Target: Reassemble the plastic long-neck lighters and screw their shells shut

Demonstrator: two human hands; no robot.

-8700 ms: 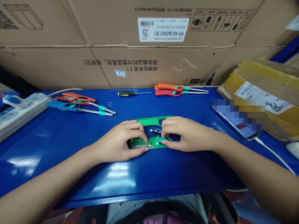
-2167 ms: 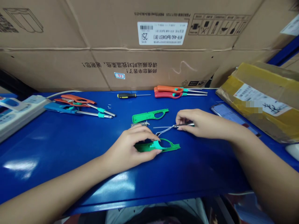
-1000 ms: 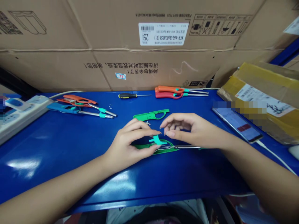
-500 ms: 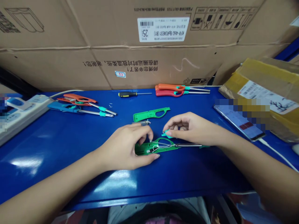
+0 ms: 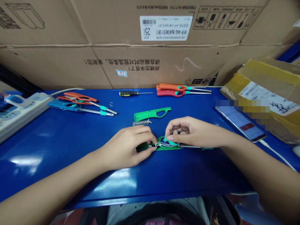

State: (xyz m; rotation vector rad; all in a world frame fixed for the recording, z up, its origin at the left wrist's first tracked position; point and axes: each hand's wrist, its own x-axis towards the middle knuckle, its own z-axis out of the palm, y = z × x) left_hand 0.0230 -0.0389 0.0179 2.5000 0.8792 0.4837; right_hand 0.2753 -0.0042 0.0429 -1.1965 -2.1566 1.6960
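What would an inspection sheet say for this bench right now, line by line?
Surface: blue table, glossy.
Job's things: green lighter shell with metal tube; second green shell half and small metal part behind.
Clutter: assembled lighters, more lighters, screwdriver, phone.
Grippers: left hand and right hand, fingers pinching the shell.
Cables: white cable; power strip.
Surroundings: cardboard boxes.

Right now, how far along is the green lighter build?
Done: metal tube and wire lie in the lower green shell. In hand: left hand steadies that shell while right hand presses the teal trigger in. Left: second green shell and small metal part lie apart; screwdriver untouched.
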